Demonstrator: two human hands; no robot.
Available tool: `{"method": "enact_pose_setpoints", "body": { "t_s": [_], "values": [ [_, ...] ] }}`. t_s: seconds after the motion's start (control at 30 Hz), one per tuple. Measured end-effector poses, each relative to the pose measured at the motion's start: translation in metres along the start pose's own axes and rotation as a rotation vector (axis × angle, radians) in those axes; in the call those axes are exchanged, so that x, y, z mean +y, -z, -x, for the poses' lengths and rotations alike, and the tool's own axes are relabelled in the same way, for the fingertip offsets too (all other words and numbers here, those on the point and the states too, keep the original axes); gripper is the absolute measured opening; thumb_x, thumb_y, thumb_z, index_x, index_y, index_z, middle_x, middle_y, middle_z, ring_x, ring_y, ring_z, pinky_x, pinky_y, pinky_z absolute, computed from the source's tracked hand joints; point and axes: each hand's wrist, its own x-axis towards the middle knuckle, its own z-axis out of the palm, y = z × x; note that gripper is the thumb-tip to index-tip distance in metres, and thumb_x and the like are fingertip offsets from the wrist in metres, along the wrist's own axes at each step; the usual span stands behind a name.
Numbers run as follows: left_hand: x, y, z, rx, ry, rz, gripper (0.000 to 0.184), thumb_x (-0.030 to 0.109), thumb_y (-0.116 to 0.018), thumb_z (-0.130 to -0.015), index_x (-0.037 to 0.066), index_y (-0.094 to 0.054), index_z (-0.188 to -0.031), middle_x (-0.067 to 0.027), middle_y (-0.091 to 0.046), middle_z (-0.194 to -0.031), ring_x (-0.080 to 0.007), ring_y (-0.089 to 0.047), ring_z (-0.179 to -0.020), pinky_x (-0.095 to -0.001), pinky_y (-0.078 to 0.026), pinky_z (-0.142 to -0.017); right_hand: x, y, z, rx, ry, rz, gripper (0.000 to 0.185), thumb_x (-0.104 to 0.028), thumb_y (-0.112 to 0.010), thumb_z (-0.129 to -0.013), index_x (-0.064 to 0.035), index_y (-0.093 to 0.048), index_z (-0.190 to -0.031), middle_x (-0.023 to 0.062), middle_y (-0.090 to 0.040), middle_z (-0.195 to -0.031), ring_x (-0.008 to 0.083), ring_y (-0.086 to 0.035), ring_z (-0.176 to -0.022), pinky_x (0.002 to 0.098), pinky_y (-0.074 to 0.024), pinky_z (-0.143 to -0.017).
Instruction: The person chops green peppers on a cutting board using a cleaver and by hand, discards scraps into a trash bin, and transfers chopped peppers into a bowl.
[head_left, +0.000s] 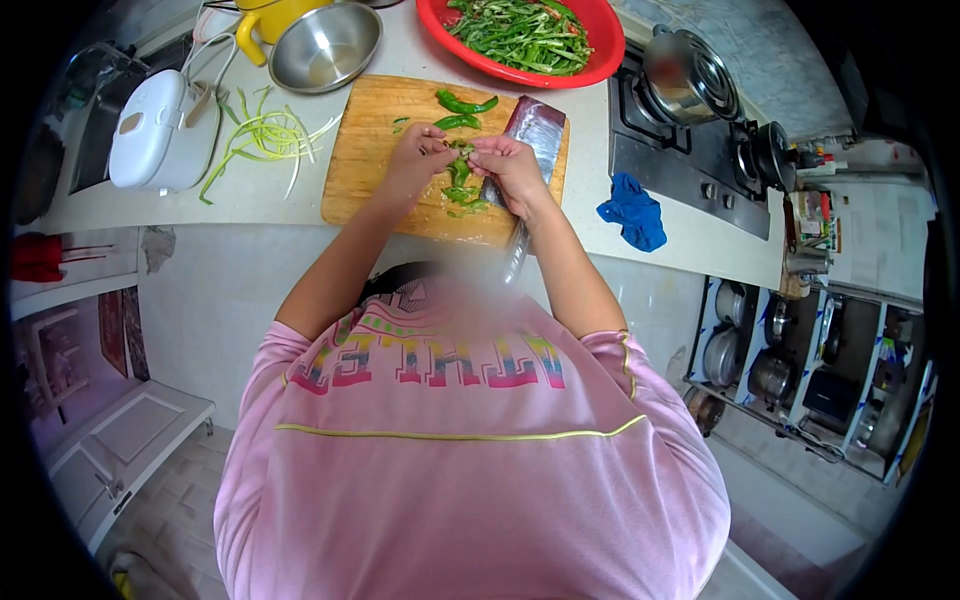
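Observation:
My left hand (413,162) and my right hand (512,172) meet over the wooden cutting board (355,150). Their fingertips pinch a piece of green pepper (460,150) between them. Just below the hands lie more torn or cut green pepper pieces (461,193) on the board. Farther up, two long green peppers (466,103) rest near the board's back edge. A cleaver (541,130) lies along the right side of the board, partly under my right hand, its handle (517,252) sticking out past the front edge.
A red basin (612,50) of cut green vegetables stands behind the board. To the left are a steel bowl (325,48), scallion-like stalks (265,135) and a white appliance (160,130). A blue cloth (633,212) and a gas stove (665,150) with a pot (688,78) are right.

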Motion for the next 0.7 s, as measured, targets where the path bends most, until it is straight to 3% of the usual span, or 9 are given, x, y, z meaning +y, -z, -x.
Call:
{"method": "enact_pose_setpoints", "body": {
  "t_s": [0.03,0.13,0.33,0.47,0.57,0.67,0.7],
  "values": [
    [-0.003,0.001,-0.001,0.026,-0.145,-0.173,0.012,0.006,-0.067,-0.080,0.006,-0.061,-0.091,0.0023,-0.055,-0.076,-0.0050,-0.048,-0.067,-0.0179,-0.041,-0.061,0.001,0.000,-0.001,0.002,0.019,0.017,0.017,0.004,-0.062,-0.078,0.0036,-0.060,-0.095,0.0065,-0.063,-0.080,0.0112,-0.060,-0.069,0.0207,-0.0478,-0.063],
    [-0.002,0.002,-0.001,-0.046,-0.246,-0.373,0.012,0.009,-0.067,-0.080,0.004,-0.064,-0.090,0.0012,-0.058,-0.077,-0.0047,-0.050,-0.066,-0.0180,-0.041,-0.060,0.002,-0.003,-0.001,0.024,0.081,0.076,0.018,0.006,-0.062,-0.076,0.0034,-0.060,-0.093,0.0051,-0.062,-0.078,0.0102,-0.058,-0.068,0.0204,-0.0469,-0.063],
    [0.020,-0.001,0.010,-0.133,0.040,-0.318,0.017,0.013,-0.067,-0.081,0.000,-0.066,-0.092,-0.0004,-0.061,-0.077,-0.0054,-0.054,-0.064,-0.0202,-0.045,-0.057,-0.005,-0.011,0.005,0.067,0.179,0.251,0.013,0.006,-0.062,-0.076,0.0031,-0.062,-0.089,0.0038,-0.061,-0.077,0.0083,-0.056,-0.068,0.0194,-0.0455,-0.063],
    [0.012,0.004,0.006,-0.142,0.102,-0.177,0.015,0.013,-0.067,-0.081,0.001,-0.066,-0.090,-0.0010,-0.061,-0.079,-0.0064,-0.056,-0.066,-0.0214,-0.050,-0.061,-0.010,-0.014,0.009,0.042,0.189,0.448,0.013,0.004,-0.063,-0.077,0.0033,-0.062,-0.089,0.0022,-0.062,-0.078,0.0081,-0.056,-0.069,0.0200,-0.0456,-0.063],
    [0.014,0.005,0.006,-0.148,0.144,-0.082,0.013,0.012,-0.066,-0.081,0.002,-0.065,-0.089,-0.0012,-0.061,-0.079,-0.0071,-0.057,-0.068,-0.0220,-0.051,-0.064,-0.007,-0.017,0.011,0.006,0.199,0.360,0.015,0.002,-0.067,-0.074,0.0024,-0.062,-0.089,0.0010,-0.061,-0.076,0.0075,-0.055,-0.067,0.0207,-0.0452,-0.062],
    [0.016,0.003,0.009,-0.153,0.211,0.007,0.010,0.012,-0.064,-0.082,0.003,-0.063,-0.087,-0.0010,-0.060,-0.080,-0.0076,-0.058,-0.071,-0.0222,-0.051,-0.066,0.002,-0.020,0.009,0.056,0.312,0.606,0.018,0.000,-0.071,-0.071,0.0007,-0.062,-0.087,-0.0001,-0.059,-0.073,0.0067,-0.052,-0.066,0.0209,-0.0442,-0.061],
    [0.023,0.003,0.010,-0.155,0.220,-0.005,0.010,0.013,-0.063,-0.083,0.003,-0.062,-0.086,-0.0007,-0.059,-0.080,-0.0078,-0.057,-0.072,-0.0226,-0.050,-0.068,0.004,-0.020,0.008,0.045,0.281,0.510,0.019,0.000,-0.072,-0.070,-0.0008,-0.062,-0.085,-0.0007,-0.057,-0.071,0.0065,-0.051,-0.065,0.0208,-0.0434,-0.059]
  ]
}}
